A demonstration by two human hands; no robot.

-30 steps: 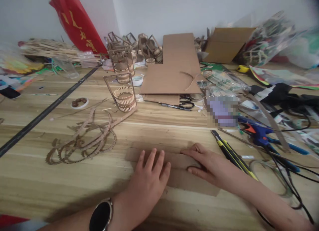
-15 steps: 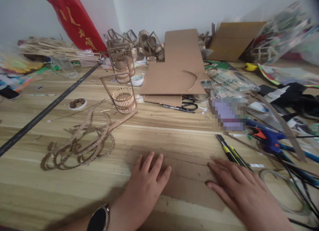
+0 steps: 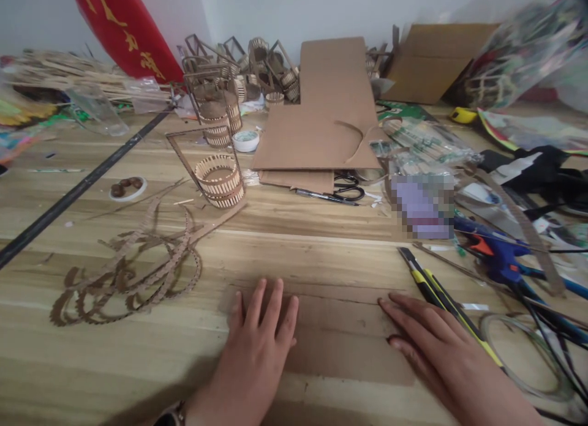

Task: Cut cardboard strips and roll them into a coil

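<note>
On the wooden table [image 3: 349,242], a flat cardboard piece [image 3: 342,343] was laid near the front edge and pressed down. A faint line could be seen across it, but no cutting or gluing was judged to have been done. It was pinned by the left hand [image 3: 257,346] and right hand [image 3: 436,346], spread palm-down, well apart, with nothing gripped. A utility knife [image 3: 432,285] was seen just beside the right one.

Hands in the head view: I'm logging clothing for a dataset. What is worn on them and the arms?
Both the left hand and right hand are ungloved, no rings seen. A dark watch edges the left wrist; no sleeves show.
</note>
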